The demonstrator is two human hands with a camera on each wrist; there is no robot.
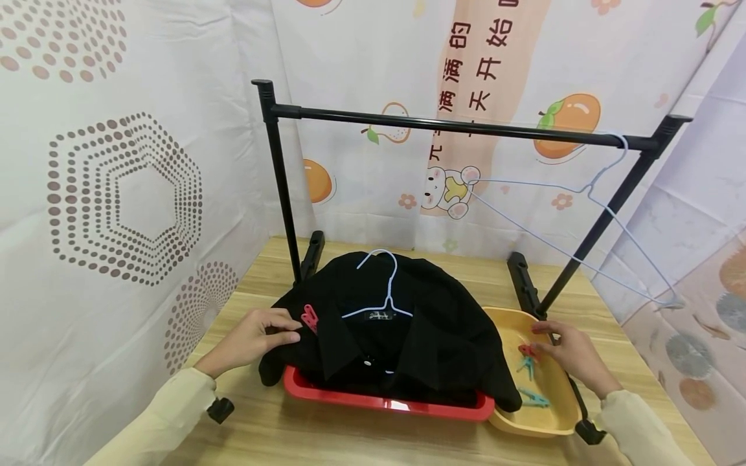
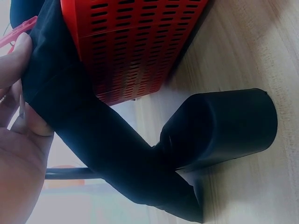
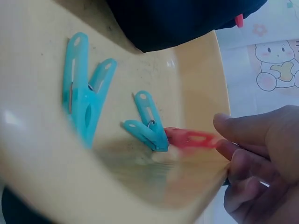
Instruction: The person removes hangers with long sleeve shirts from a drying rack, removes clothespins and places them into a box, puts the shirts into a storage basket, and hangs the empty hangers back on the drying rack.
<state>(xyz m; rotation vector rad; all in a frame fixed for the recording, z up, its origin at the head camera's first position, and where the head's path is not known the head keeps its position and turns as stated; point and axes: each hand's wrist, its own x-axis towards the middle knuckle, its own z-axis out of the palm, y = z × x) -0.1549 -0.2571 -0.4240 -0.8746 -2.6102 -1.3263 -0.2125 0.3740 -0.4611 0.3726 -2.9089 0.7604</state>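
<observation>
A black collared shirt (image 1: 466, 323) lies over a red basket (image 1: 384, 404), with a light blue wire hanger (image 1: 390, 285) in its neck. My left hand (image 1: 259, 340) pinches the shirt at its left side, thumb on top and fingers behind the cloth. Right by that thumb, a red clothespin (image 1: 310, 317) is clipped on the shirt. Over the yellow tray (image 1: 553, 421), my right hand (image 1: 574, 356) pinches the end of another red clothespin (image 3: 194, 139) between thumb and forefinger. Two teal clothespins lie in the tray, one (image 3: 152, 126) against the red one, the other (image 3: 86, 93) nearer me.
A black rack's crossbar (image 1: 408, 121) spans above the shirt. From its right end hangs a bare blue hanger (image 1: 524, 226). The rack's feet (image 1: 220, 410) stand on the wooden table (image 1: 256, 433) beside the basket and tray. Printed curtains (image 1: 361, 52) close off the back and sides.
</observation>
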